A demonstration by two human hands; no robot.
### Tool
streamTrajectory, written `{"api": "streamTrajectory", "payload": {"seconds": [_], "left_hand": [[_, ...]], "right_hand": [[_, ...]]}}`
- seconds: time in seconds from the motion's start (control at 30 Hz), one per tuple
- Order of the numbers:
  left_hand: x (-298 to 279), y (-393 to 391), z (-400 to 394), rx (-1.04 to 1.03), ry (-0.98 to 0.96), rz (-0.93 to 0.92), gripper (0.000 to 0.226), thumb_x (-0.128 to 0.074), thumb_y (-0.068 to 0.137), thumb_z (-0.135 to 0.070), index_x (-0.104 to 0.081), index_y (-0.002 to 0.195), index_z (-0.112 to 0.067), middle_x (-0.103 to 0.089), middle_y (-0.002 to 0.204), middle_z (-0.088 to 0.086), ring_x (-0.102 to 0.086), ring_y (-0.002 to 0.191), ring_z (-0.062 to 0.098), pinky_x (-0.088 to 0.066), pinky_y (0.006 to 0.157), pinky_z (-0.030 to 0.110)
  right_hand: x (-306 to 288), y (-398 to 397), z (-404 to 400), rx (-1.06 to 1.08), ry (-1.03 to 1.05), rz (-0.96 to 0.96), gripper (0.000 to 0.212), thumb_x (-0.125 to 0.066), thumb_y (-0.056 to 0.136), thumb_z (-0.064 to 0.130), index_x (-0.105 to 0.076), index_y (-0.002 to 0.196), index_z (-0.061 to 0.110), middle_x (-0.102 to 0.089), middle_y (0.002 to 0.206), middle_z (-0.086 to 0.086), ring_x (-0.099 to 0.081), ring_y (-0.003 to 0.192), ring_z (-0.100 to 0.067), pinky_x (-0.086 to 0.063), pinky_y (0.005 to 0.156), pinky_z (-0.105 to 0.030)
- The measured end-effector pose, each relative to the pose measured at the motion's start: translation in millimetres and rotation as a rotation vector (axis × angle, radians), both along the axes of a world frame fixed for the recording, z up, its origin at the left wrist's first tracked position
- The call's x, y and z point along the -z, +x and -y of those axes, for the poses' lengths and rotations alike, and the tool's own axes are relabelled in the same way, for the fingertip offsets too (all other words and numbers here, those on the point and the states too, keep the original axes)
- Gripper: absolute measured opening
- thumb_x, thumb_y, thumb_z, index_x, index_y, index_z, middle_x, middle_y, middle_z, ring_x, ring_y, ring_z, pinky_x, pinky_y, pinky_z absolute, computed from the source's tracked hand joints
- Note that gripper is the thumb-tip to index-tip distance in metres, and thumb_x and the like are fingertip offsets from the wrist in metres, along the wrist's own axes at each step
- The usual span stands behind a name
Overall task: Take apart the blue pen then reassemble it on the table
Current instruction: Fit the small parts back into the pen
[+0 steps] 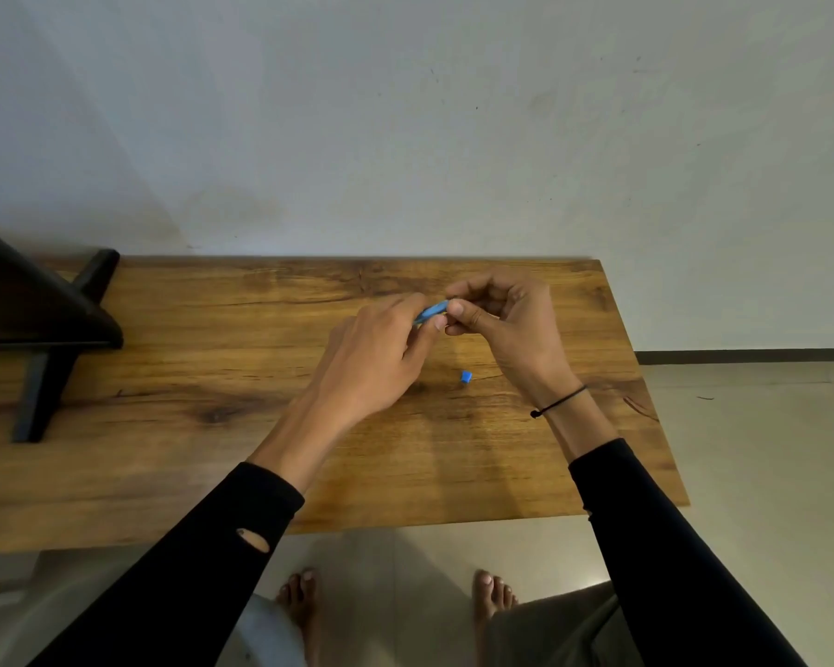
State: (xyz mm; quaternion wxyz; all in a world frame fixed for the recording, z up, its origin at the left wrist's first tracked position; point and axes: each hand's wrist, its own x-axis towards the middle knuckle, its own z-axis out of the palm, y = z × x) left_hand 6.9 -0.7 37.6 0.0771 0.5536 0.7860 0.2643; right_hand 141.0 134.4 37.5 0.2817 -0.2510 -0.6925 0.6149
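Both hands meet above the middle of the wooden table [213, 387]. My left hand [376, 358] grips the blue pen [432, 311], of which only a short blue stretch shows between the fingers. My right hand [506, 324] pinches the pen's right end with thumb and forefinger; what sits under those fingertips is hidden. A small blue pen piece [466, 376] lies loose on the table just below the hands, apart from both.
A dark stand with slanted legs [44, 339] occupies the table's left end. The table's back edge meets a pale wall. Its right edge drops to a tiled floor [742, 450], and bare feet show below the front edge.
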Motion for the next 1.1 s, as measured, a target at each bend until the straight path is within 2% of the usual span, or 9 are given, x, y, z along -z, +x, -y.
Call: {"api": "streamTrajectory", "payload": {"seconds": [0.1,0.2,0.3,0.43,0.53,0.73,0.8,0.9,1.1], "left_hand": [[-0.5,-2.5,-1.9,-0.098,-0.011,0.046,0.019,-0.065,0.102,-0.044,-0.064,0.102,-0.025,-0.064,0.078,-0.011,-0.060,0.066,0.006,-0.049,0.060,0.034],[2.5,-5.1,0.2,-0.246,-0.111,0.134,0.028,-0.082,0.087,-0.049,-0.066,0.093,-0.026,-0.068,0.069,-0.007,-0.067,0.067,0.012,-0.055,0.064,0.035],[11.7,-1.3,1.0,-0.291,-0.255,0.144,0.037,-0.085,0.084,-0.053,-0.067,0.099,-0.024,-0.073,0.075,-0.005,-0.070,0.073,0.015,-0.057,0.070,0.037],[21.5,7.9,-3.8,-0.298,-0.347,0.131,0.039,-0.089,0.085,-0.046,-0.071,0.110,-0.020,-0.073,0.094,-0.003,-0.070,0.086,0.015,-0.051,0.071,0.031],[22.9,10.1,-6.3,-0.300,-0.347,0.118,0.028,-0.089,0.087,-0.038,-0.075,0.104,-0.020,-0.075,0.099,-0.005,-0.072,0.090,0.014,-0.059,0.077,0.035],[24.5,9.6,-4.5,-0.280,-0.345,0.138,0.011,-0.086,0.088,-0.028,-0.081,0.094,-0.020,-0.077,0.085,-0.010,-0.073,0.080,0.009,-0.065,0.078,0.038],[23.2,5.6,-3.8,-0.278,-0.344,0.150,0.011,-0.086,0.087,-0.028,-0.078,0.088,-0.021,-0.074,0.079,-0.012,-0.071,0.075,0.007,-0.063,0.072,0.034],[20.1,0.2,-3.6,-0.282,-0.304,0.131,0.015,-0.086,0.085,-0.032,-0.074,0.082,-0.023,-0.064,0.068,-0.017,-0.065,0.068,0.004,-0.047,0.056,0.024],[17.5,-2.2,-4.7,-0.262,-0.266,0.134,0.020,-0.087,0.086,-0.035,-0.071,0.080,-0.025,-0.064,0.067,-0.017,-0.065,0.066,0.002,-0.053,0.060,0.025]], "right_hand": [[0.9,0.0,-0.9,0.020,0.030,0.062,0.026,-0.079,0.094,0.006,-0.071,0.117,0.012,-0.079,0.091,-0.012,-0.079,0.083,-0.026,-0.066,0.068,-0.036],[4.1,6.1,-8.4,0.045,0.203,0.259,0.014,-0.079,0.092,0.006,-0.075,0.101,0.016,-0.075,0.086,-0.003,-0.073,0.075,-0.016,-0.066,0.064,-0.037],[8.1,13.8,-14.4,-0.041,0.454,0.481,0.017,-0.075,0.090,0.001,-0.076,0.095,0.017,-0.073,0.086,0.006,-0.068,0.075,-0.010,-0.060,0.071,-0.031],[12.0,15.8,-11.6,-0.187,0.633,0.677,0.016,-0.074,0.090,0.003,-0.076,0.095,0.018,-0.075,0.091,0.005,-0.067,0.081,-0.013,-0.060,0.080,-0.043],[15.0,15.2,-10.1,-0.205,0.661,0.708,0.013,-0.075,0.091,0.007,-0.075,0.094,0.020,-0.074,0.092,0.005,-0.065,0.081,-0.013,-0.059,0.078,-0.042],[16.1,15.5,-11.3,-0.211,0.672,0.730,0.019,-0.068,0.094,0.003,-0.075,0.094,0.020,-0.075,0.091,0.004,-0.068,0.083,-0.016,-0.060,0.077,-0.043],[17.8,17.1,-11.7,-0.263,0.679,0.755,0.026,-0.064,0.093,-0.003,-0.074,0.096,0.020,-0.072,0.093,0.005,-0.069,0.085,-0.015,-0.061,0.077,-0.042],[21.6,18.4,-10.0,-0.340,0.699,0.805,0.033,-0.068,0.088,-0.005,-0.071,0.099,0.025,-0.061,0.100,0.008,-0.063,0.090,-0.015,-0.057,0.076,-0.039],[28.4,17.1,-6.8,-0.348,0.798,0.820,0.036,-0.072,0.088,-0.002,-0.057,0.087,0.031,-0.054,0.098,0.004,-0.062,0.086,-0.026,-0.052,0.067,-0.040]]}}
